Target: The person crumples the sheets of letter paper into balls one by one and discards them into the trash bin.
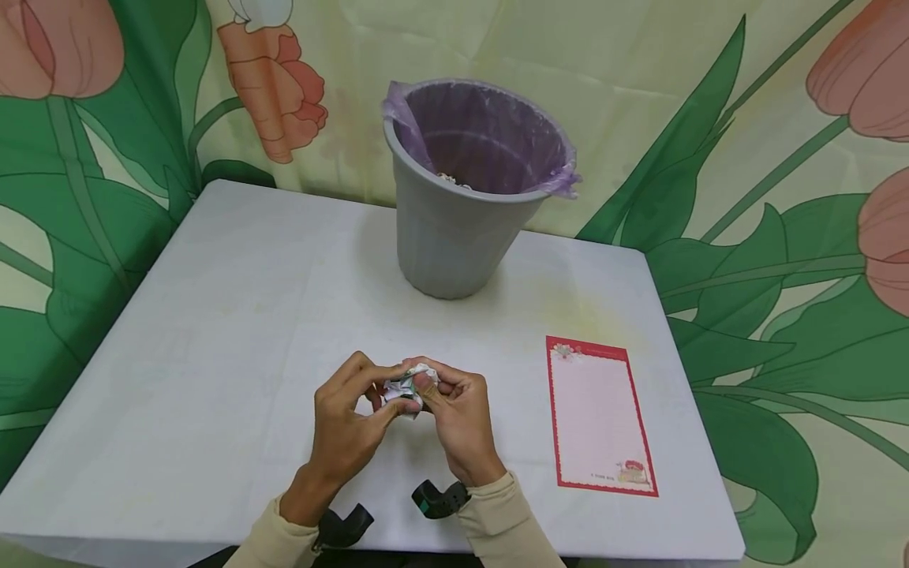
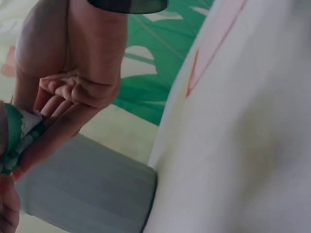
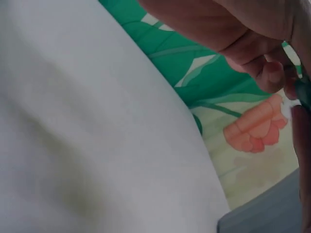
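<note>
Two hands: left hand [image 1: 348, 422] and right hand [image 1: 460, 422] share one crumpled wad [image 1: 400, 386], seemingly paper; each grip pinches it between thumb and fingers.
Wad: held over the tabletop [image 1: 213, 355], nearer the person than the grey bin [image 1: 454, 244].
Red-bordered sheet [image 1: 600, 418]: flat, to the right of both hands.
Tearing: possible if the hands pull against each other.
Dropping: likely if both thumbs slacken, since only fingertips appear to hold it.

Free room is stretching over the white tablecloth [image 1: 185, 347] beside my left hand [image 1: 348, 426]; the grey wastebasket [image 1: 454, 244] is blocking me ahead; the red-bordered stationery sheet [image 1: 600, 418] is lying flat, leaving passage above.
</note>
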The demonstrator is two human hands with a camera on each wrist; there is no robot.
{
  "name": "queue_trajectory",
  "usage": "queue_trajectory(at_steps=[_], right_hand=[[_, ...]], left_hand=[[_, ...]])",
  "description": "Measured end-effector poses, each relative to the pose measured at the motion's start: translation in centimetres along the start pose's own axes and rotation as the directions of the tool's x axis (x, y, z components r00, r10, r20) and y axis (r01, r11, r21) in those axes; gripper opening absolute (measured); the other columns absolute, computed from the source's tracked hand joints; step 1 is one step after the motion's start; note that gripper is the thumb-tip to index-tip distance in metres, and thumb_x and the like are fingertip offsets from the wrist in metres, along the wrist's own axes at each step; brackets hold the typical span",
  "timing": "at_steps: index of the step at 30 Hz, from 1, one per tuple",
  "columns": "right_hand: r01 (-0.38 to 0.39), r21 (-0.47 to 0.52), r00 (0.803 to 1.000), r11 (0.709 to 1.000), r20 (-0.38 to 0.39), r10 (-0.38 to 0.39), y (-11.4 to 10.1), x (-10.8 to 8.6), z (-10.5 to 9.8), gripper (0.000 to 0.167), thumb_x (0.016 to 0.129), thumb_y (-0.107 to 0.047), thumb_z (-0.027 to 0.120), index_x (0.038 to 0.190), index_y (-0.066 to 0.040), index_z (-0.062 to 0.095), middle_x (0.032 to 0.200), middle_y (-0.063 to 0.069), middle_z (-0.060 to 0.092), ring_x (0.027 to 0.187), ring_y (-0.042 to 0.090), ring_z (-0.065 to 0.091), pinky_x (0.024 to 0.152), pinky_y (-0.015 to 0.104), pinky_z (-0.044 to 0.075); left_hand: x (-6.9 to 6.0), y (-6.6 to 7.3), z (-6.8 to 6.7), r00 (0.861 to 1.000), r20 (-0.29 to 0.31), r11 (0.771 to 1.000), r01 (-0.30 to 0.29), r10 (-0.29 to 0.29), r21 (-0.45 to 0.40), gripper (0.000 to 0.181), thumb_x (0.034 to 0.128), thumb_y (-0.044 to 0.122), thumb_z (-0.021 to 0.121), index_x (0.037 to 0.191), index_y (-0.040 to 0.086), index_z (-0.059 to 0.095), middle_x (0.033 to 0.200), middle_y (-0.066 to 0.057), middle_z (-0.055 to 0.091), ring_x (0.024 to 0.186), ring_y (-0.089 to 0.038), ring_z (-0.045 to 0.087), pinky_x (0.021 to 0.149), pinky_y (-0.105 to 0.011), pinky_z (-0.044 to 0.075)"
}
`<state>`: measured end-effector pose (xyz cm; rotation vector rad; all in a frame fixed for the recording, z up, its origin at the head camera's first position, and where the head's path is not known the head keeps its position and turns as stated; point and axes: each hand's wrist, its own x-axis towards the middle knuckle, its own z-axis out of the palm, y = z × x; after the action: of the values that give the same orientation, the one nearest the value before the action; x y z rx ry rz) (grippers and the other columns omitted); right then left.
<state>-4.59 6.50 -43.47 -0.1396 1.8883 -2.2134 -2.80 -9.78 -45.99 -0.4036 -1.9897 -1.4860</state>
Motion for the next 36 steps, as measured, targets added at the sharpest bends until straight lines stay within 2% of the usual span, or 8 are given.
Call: queue_trajectory(at_steps=[5,11,17,20,22,31,34,36], right_hand=[[0.013,-0.033,0.988,0.999,0.151,-0.008,-0.2,-0.3,-0.6,0.038,0.108,-0.021,0.063,0.143,-0.007,0.066,0.135,0.019,0.073,0.115,0.019,0.076,0.095,0.035,0.063],[0.209,-0.124,0.926,0.97,0.344,-0.155,0.2,0.0,-1.7,0.062,0.099,-0.022,0.074,0.157,-0.012,0.053,0.142,0.021,0.068,0.117,0.019,0.075,0.095,0.032,0.063],[0.468,-0.282,0.873,0.838,0.296,-0.387,1.9,0.7,-1.7,0.069,0.091,-0.042,0.071,0.151,-0.009,0.06,0.148,0.009,0.067,0.124,0.017,0.069,0.102,0.033,0.059],[0.511,-0.26,0.854,0.819,0.257,-0.452,2.5,0.8,-1.5,0.066,0.092,-0.039,0.069,0.149,-0.007,0.061,0.154,0.013,0.061,0.135,0.022,0.063,0.111,0.034,0.054],[0.527,-0.238,0.847,0.816,0.228,-0.481,2.7,0.7,-1.3,0.06,0.095,-0.033,0.068,0.147,-0.004,0.063,0.152,0.017,0.062,0.137,0.023,0.063,0.112,0.034,0.054],[0.577,-0.271,0.806,0.771,0.036,-0.591,2.7,0.2,-0.1,0.029,0.094,0.004,0.071,0.123,0.005,0.075,0.109,0.023,0.08,0.107,0.017,0.078,0.09,0.032,0.065],[0.575,-0.241,0.803,0.782,-0.017,-0.596,2.6,0.1,0.1,0.023,0.095,0.009,0.069,0.117,0.009,0.076,0.105,0.027,0.079,0.102,0.016,0.079,0.082,0.03,0.066],[0.547,-0.207,0.822,0.811,-0.048,-0.567,2.4,0.0,0.1,0.021,0.096,0.008,0.069,0.116,0.011,0.076,0.105,0.028,0.079,0.101,0.016,0.08,0.08,0.029,0.066]], left_hand=[[0.5,0.0,-0.3,0.997,-0.047,0.994,0.064,-0.068,-0.093,0.038,0.0695,-0.014,0.092,0.102,0.003,0.081,0.079,-0.006,0.061,0.066,-0.009,0.059,0.058,-0.014,0.05],[0.5,0.1,-0.6,0.978,-0.054,0.948,0.181,-0.201,-0.262,0.031,0.073,-0.017,0.087,0.099,-0.002,0.079,0.079,-0.01,0.061,0.073,-0.008,0.064,0.062,-0.014,0.056],[0.4,0.6,-0.2,0.925,-0.006,0.857,0.349,-0.379,-0.38,0.016,0.0832,-0.012,0.083,0.098,-0.007,0.077,0.081,-0.006,0.066,0.068,-0.008,0.063,0.057,-0.016,0.053],[0.3,0.9,0.1,0.894,0.018,0.809,0.414,-0.448,-0.418,0.013,0.0861,-0.01,0.081,0.098,-0.007,0.076,0.082,-0.003,0.068,0.059,-0.007,0.055,0.048,-0.018,0.045],[0.3,1.1,0.3,0.885,0.028,0.793,0.429,-0.464,-0.433,0.013,0.0869,-0.011,0.079,0.098,-0.008,0.075,0.082,-0.003,0.068,0.055,-0.007,0.052,0.045,-0.019,0.044],[-0.1,1.3,1.0,0.915,0.014,0.826,0.371,-0.404,-0.423,0.01,0.0883,-0.011,0.079,0.094,-0.007,0.073,0.085,-0.001,0.067,0.056,-0.007,0.057,0.045,-0.02,0.047],[-0.2,1.3,1.2,0.931,0.013,0.86,0.341,-0.364,-0.38,0.011,0.0883,-0.011,0.079,0.096,-0.006,0.073,0.087,-0.003,0.068,0.061,-0.006,0.061,0.046,-0.021,0.049],[-0.3,1.2,1.1,0.942,0.021,0.881,0.322,-0.336,-0.345,0.016,0.0859,-0.01,0.082,0.099,-0.004,0.075,0.089,-0.006,0.067,0.066,-0.007,0.063,0.048,-0.021,0.051]])
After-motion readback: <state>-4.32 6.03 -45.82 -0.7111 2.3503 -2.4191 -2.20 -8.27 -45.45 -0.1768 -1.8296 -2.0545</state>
